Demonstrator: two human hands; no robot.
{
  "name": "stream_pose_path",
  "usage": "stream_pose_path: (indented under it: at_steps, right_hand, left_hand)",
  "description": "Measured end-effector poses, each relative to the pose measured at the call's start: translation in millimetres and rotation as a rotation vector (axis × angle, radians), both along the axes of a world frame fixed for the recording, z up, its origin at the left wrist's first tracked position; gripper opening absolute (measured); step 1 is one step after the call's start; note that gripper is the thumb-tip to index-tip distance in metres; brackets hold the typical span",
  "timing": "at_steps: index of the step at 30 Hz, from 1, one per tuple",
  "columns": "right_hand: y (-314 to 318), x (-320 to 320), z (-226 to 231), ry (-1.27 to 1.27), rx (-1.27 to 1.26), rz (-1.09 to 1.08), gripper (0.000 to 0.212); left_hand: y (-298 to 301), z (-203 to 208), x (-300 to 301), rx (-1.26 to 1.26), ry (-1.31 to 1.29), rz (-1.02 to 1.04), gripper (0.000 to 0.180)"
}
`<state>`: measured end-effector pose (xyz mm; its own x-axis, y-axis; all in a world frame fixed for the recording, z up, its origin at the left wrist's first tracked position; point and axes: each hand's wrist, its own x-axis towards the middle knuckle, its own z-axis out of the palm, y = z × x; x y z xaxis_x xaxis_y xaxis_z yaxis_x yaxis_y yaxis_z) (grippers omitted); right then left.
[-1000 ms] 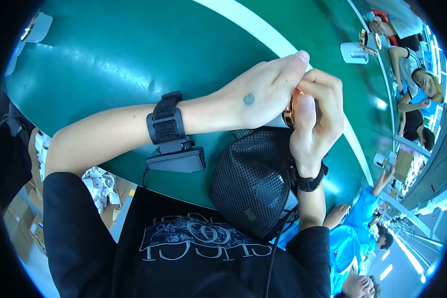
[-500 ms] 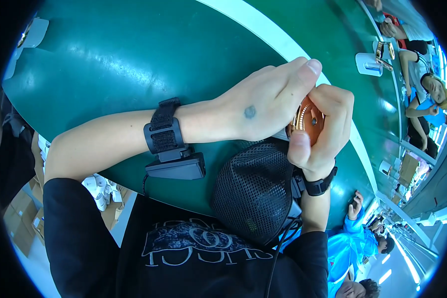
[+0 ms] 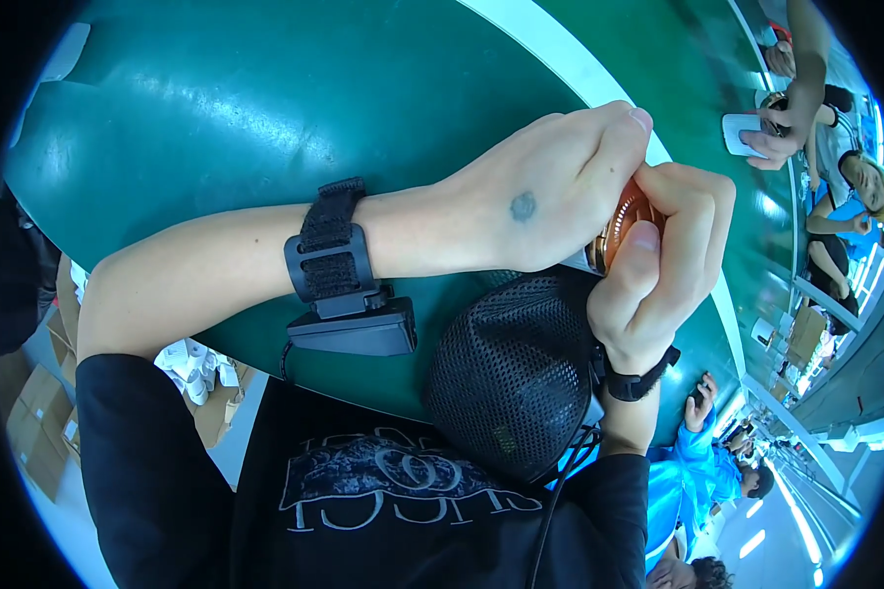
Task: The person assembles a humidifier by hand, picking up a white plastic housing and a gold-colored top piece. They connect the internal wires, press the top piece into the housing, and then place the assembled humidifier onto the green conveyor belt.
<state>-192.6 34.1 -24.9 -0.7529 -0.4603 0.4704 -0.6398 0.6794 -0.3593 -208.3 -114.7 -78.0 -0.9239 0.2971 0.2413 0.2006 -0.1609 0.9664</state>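
Note:
In front of me, a copper-coloured round piece [image 3: 635, 206] with a shiny ridged rim is held between both hands, largely covered by them. My left hand [image 3: 560, 187] is closed against its left side, back of the hand up, with most of its fingers hidden underneath. My right hand [image 3: 673, 250] wraps it from the right, fingers curled over the far edge and thumb pressed on its face. A small pale part shows below the left hand, too covered to name. Both wrists wear black straps, the left one carrying a black box [image 3: 354, 329].
A black mesh dome-shaped thing [image 3: 511, 363] sits between my forearms. The green table [image 3: 216, 128] has a white stripe [image 3: 550, 39]. At far right a co-worker's hand [image 3: 776, 142] is at a white cup-like item [image 3: 742, 135]. Cardboard boxes [image 3: 39, 422] stand at lower left.
Both hands have shifted slightly right with the copper-coloured piece, and my right thumb has moved up onto its face. At far right a co-worker's arm has reached to the white item.

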Motion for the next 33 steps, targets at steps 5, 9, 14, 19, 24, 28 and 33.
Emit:
stream_pose_path:
  at_steps: [5,9,14,19,24,28,33]
  right_hand:
    - [0,1,-2,-0.026,-0.022,0.014,0.021]
    - [-2,5,-7,-0.093,-0.1,0.036,0.02]
    - [-7,14,-6,-0.323,-0.283,0.006,0.021]
    - [-11,25,5,-0.352,-0.138,-0.028,0.021]
    - [-12,14,-3,-0.173,-0.147,0.055,0.021]
    - [-39,17,-8,-0.191,-0.297,0.027,0.019]
    - [-45,18,-10,-0.58,-0.454,-0.009,0.023]
  left_hand:
    - [-1,4,2,-0.022,-0.033,0.008,0.032]
    - [-3,9,2,0.005,-0.121,-0.04,0.03]
    - [-4,9,4,-0.018,-0.093,-0.027,0.033]
    - [-5,9,6,0.037,-0.001,-0.038,0.047]
    - [-7,10,0,0.022,-0.009,-0.05,0.048]
    - [-45,3,-12,-0.282,0.135,0.147,0.044]
    - [-64,30,62,-0.473,-0.078,0.347,0.038]
